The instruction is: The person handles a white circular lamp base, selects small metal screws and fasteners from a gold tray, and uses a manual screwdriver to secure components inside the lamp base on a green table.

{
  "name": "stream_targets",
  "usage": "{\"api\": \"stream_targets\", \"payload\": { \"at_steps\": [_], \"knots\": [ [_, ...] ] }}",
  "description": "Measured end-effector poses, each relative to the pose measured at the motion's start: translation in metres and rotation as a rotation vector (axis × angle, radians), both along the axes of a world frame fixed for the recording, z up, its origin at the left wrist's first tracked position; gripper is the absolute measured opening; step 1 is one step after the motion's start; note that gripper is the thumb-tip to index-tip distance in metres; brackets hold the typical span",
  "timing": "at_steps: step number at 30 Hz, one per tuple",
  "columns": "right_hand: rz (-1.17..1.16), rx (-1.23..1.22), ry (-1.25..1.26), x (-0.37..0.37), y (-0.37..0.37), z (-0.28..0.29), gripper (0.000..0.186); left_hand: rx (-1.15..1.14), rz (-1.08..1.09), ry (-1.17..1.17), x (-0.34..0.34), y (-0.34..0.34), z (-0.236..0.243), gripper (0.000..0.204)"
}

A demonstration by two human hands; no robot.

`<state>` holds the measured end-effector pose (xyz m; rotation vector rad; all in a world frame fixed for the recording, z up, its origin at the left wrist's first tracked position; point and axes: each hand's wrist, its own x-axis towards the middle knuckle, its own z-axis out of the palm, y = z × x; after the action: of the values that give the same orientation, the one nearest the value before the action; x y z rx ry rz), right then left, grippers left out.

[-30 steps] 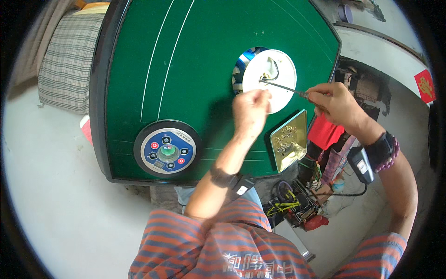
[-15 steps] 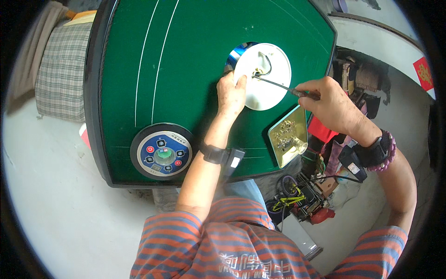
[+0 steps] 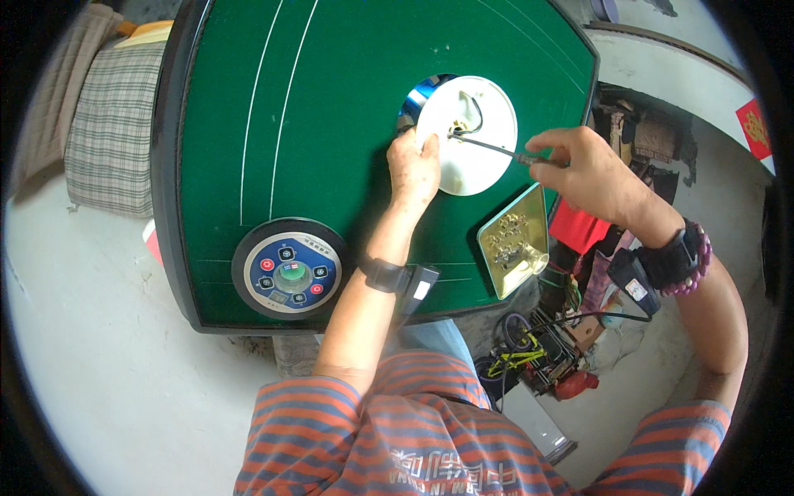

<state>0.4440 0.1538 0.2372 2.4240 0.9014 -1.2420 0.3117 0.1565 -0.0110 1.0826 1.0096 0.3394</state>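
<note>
My left hand [image 3: 413, 168] grips the left edge of a round white plastic disc [image 3: 482, 169], its thumb on the face and its other fingers partly hidden behind. A dark wire [image 3: 474, 106] loops out of the disc's central opening. In my right hand [image 3: 597, 178] is a screwdriver [image 3: 504, 151], held by its dark handle between thumb and fingers. Its shaft slants left, and the tip meets the small fittings at the disc's centre. Part of a shiny blue rounded object [image 3: 423, 97] shows behind the disc.
Below the disc, a gold-coloured tray [image 3: 503, 238] holds several small metal parts on the green table [image 3: 347, 74]. A round control panel [image 3: 287, 271] with buttons is set near the table's front left. Beyond the right edge lie a red cloth [image 3: 577, 227] and a small yellow-green bicycle [image 3: 517, 357].
My right hand has shifted slightly and its fingers have loosened and re-set around the screwdriver handle. The disc and my left hand have barely moved.
</note>
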Motion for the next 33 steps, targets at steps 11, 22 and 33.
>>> {"api": "stream_targets", "payload": {
  "at_steps": [11,22,33],
  "knots": [
    [0.597,0.052,-0.174,-0.018,-0.036,-0.001,0.018,0.051,0.059,-0.018,0.004,-0.007,-0.001,0.016],
    [0.421,0.207,-0.194,-0.018,-0.022,0.003,0.032,0.117,0.027,0.042,0.007,-0.002,-0.003,0.018],
    [-0.717,-0.032,0.166,0.018,-0.007,0.002,0.028,0.161,0.021,0.082,0.007,-0.003,-0.003,0.02]
  ]
}}
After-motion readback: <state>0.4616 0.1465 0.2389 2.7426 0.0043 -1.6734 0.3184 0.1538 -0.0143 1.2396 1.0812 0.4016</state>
